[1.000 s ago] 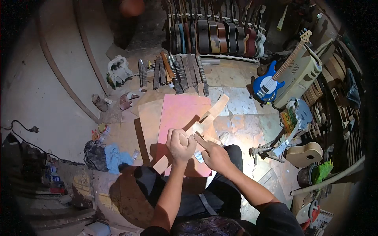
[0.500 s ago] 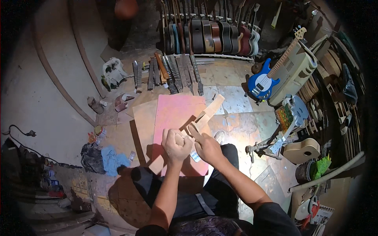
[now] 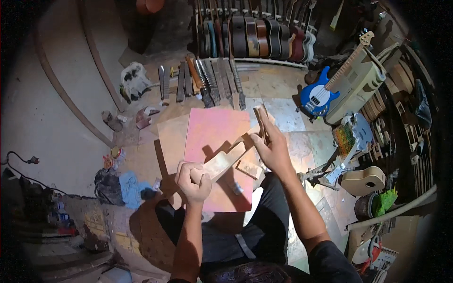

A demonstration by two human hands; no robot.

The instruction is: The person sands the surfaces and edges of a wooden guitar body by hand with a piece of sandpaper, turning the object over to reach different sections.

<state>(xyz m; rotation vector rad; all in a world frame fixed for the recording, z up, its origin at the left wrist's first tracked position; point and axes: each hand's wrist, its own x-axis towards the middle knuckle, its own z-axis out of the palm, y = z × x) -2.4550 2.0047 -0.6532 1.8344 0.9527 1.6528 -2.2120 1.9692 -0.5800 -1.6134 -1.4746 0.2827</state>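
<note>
A pale, bare wooden piece shaped like a guitar neck (image 3: 218, 166) slants across my lap, above a pink board (image 3: 214, 129). Its near, thick end is gripped by my left hand (image 3: 194, 181), with the fingers closed round it. Toward the far end lies my right hand (image 3: 274, 150), its fingers stretched forward along the wood and the thumb pressing from the side. Under those fingers shows a tan folded strip (image 3: 259, 113), perhaps sandpaper; the hand partly hides it. A tan piece with a toothed edge (image 3: 249, 169) rests on the board beside the neck.
Loose guitar necks (image 3: 207, 85) lie on the floor ahead, before a rack of guitars (image 3: 255, 37). At the right stand a blue bass (image 3: 318, 98) and an acoustic guitar body (image 3: 362, 181). A blue cloth (image 3: 132, 188) and a dark bag (image 3: 107, 184) lie on the left.
My right hand has slid forward and right along the neck, away from my left hand. My left hand has shifted slightly left and down, and the neck's thick end is now exposed between them.
</note>
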